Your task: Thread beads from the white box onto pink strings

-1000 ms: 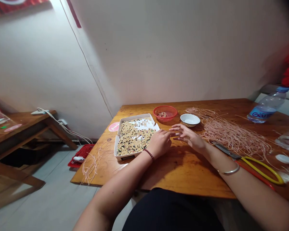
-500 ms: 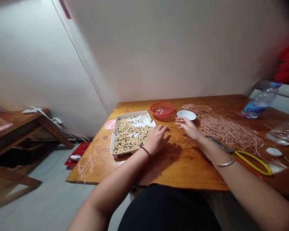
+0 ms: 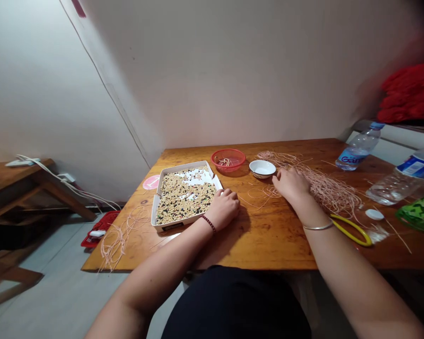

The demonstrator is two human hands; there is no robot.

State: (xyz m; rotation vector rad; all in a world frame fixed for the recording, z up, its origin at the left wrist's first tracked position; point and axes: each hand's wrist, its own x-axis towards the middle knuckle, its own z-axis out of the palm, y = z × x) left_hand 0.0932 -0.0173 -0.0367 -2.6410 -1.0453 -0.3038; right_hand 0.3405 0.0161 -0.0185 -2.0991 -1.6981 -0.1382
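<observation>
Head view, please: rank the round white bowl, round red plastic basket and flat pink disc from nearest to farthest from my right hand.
1. Round white bowl, just left of your right hand.
2. Round red plastic basket, farther left, past the bowl.
3. Flat pink disc, farthest left, on the left side of the white rectangular box.

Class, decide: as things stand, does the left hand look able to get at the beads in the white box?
Probably yes: the left hand is close beside the white box, whose open top leaves the beads uncovered; only its low side seems in the way.
</observation>
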